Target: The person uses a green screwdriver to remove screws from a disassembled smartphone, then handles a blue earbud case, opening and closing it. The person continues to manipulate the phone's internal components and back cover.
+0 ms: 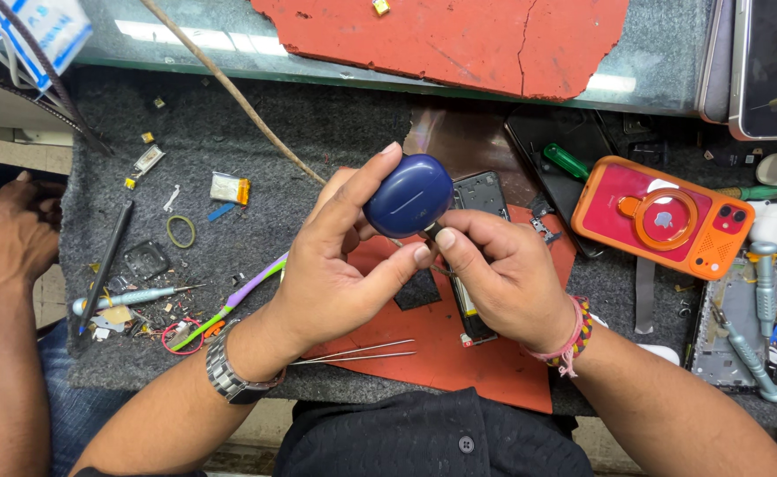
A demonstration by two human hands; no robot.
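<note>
Head view: left hand (326,274) cradling small navy earbud case (409,196) above red mat (424,344), fingers (366,181) clenched round its rounded shell. Right hand (503,274) just beside, fingers pinched on thin dark tool (432,232) touching case's lower edge. Case probably light, hard, glossy, likely slippery; best gripped across broad sides, clear of seam. Tweezers (353,353) on mat near left wrist. Orange-cased phone (658,216) well apart on grey desk (220,141). Another person's hand (4,234) at far left.
</note>
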